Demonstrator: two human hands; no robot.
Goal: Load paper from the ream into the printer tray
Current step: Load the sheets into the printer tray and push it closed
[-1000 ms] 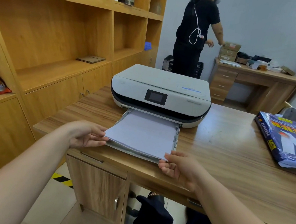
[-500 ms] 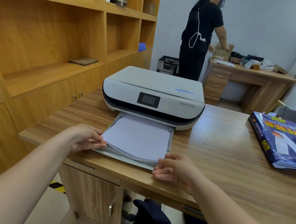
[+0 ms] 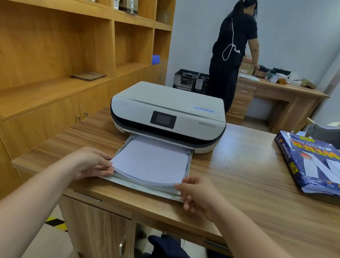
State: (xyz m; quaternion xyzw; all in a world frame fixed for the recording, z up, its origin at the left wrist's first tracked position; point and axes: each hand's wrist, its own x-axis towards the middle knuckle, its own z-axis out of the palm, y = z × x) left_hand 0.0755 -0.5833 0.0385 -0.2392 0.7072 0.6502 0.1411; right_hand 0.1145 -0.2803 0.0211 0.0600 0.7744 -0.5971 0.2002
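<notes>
A white printer (image 3: 168,109) sits on the wooden desk (image 3: 243,178) with its paper tray (image 3: 144,188) pulled out toward me. A stack of white paper (image 3: 151,160) lies in the tray, its near edge bowed upward. My left hand (image 3: 92,162) grips the stack's near left corner. My right hand (image 3: 197,191) pinches the near right corner. The blue paper ream (image 3: 316,163), its wrapper torn open, lies on the desk at the far right, away from both hands.
Wooden shelves and cabinets (image 3: 51,70) run along the left. A person in black (image 3: 231,51) stands at a second desk (image 3: 278,92) at the back. Black crates (image 3: 189,80) sit on the floor behind the printer. A grey chair back (image 3: 336,136) shows at right.
Both hands stay on the paper's near corners. The stack's near edge has lifted and bowed more. The view has shifted slightly; the person at the back has turned toward their desk.
</notes>
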